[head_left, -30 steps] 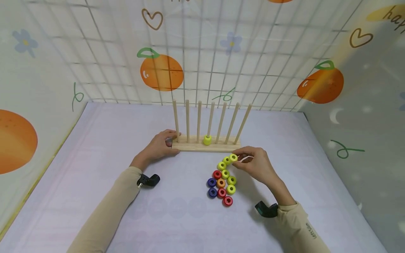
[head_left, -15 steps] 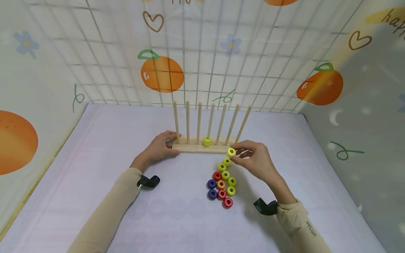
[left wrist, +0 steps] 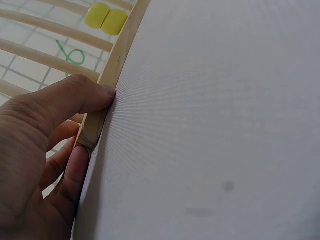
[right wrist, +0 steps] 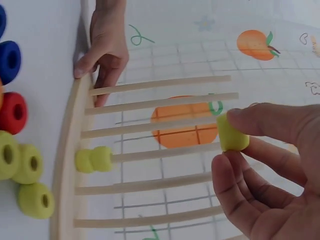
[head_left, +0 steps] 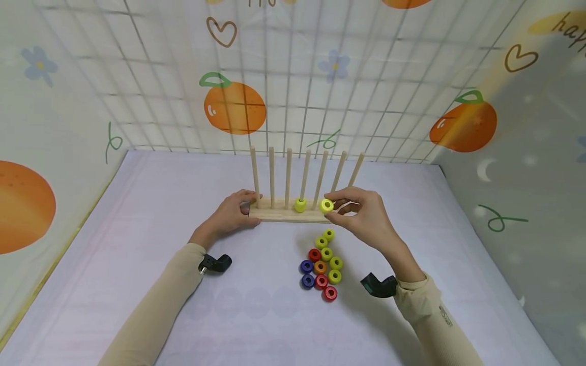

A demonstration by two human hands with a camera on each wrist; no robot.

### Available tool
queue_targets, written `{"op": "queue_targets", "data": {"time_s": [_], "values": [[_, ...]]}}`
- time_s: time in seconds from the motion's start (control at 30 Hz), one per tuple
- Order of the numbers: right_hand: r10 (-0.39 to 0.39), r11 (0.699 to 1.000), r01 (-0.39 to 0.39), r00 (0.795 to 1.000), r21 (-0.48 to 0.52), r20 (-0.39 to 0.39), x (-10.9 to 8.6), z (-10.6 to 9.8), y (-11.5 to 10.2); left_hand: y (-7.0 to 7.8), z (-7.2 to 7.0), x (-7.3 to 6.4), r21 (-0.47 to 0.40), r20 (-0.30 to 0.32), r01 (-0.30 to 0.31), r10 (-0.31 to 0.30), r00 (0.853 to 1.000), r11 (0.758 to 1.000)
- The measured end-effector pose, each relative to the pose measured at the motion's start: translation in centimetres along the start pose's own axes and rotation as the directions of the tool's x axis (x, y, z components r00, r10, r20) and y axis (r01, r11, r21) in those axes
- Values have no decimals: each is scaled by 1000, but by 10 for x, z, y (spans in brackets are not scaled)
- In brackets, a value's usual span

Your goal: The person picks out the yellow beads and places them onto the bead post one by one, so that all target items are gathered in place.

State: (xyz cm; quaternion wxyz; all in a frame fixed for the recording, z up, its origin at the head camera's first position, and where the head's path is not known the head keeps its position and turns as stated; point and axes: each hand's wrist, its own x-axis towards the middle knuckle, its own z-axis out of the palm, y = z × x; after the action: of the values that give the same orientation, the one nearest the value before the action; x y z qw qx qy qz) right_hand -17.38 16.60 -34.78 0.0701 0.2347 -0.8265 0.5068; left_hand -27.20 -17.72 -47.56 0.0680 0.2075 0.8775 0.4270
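Observation:
A wooden peg rack (head_left: pixel 284 215) with several upright pegs stands on the table. My left hand (head_left: pixel 228 211) grips its left end, thumb along the front edge and fingers behind. Two yellow beads (right wrist: pixel 94 159) sit stacked at the foot of the middle peg. Between thumb and fingertips, my right hand (head_left: pixel 363 216) pinches another yellow bead (head_left: pixel 326 205) in front of the rack's right half. In the right wrist view this bead overlaps the tip of the middle peg, high above the base. The other pegs are bare where they show.
Loose beads lie in a cluster in front of the rack: several yellow beads (head_left: pixel 327 254), red beads (head_left: pixel 321 281), blue beads (head_left: pixel 308 281) and one orange bead (head_left: pixel 320 268). A patterned curtain (head_left: pixel 293 76) over a wire grid rises behind the table.
My right hand has carried the yellow bead from the far end of the cluster up and leftward to the rack's pegs. My left hand has stayed on the rack's end.

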Motion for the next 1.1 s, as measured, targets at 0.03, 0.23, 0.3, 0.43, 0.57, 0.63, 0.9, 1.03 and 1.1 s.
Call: {"op": "queue_targets", "data": {"time_s": [0.03,0.23,0.3,0.43,0.57,0.63,0.9,1.03,1.1], "values": [[-5,1000,5,1000,-2,-1,2,0,-2,0,0,0,-1,1,3,-3,1000,1000],[-51,999,51,999,9,-9,16,-2,-13,1,-1,0,-7,-3,7,-7,1000,1000],[-63,998,63,998,26,-11,20,-4,-16,1,0,0,-12,-3,-3,3,1000,1000],[-80,996,80,997,29,-10,28,-6,-21,1,0,0,-18,1,-16,17,1000,1000],[-92,996,92,996,12,-12,36,-7,-25,2,0,-1,-28,2,-6,6,1000,1000],[-101,995,101,995,6,-14,40,-8,-26,2,0,-1,-39,4,-1,1,1000,999],[-132,991,132,991,-4,-13,57,-9,-31,1,0,-1,-38,8,2,-1,1000,999],[-136,991,135,991,-23,-15,64,-10,-35,1,0,-1,-41,5,-1,2,1000,999],[-137,990,136,990,-32,-16,67,-11,-37,1,-1,-1,-47,6,-1,2,1000,999]]}}
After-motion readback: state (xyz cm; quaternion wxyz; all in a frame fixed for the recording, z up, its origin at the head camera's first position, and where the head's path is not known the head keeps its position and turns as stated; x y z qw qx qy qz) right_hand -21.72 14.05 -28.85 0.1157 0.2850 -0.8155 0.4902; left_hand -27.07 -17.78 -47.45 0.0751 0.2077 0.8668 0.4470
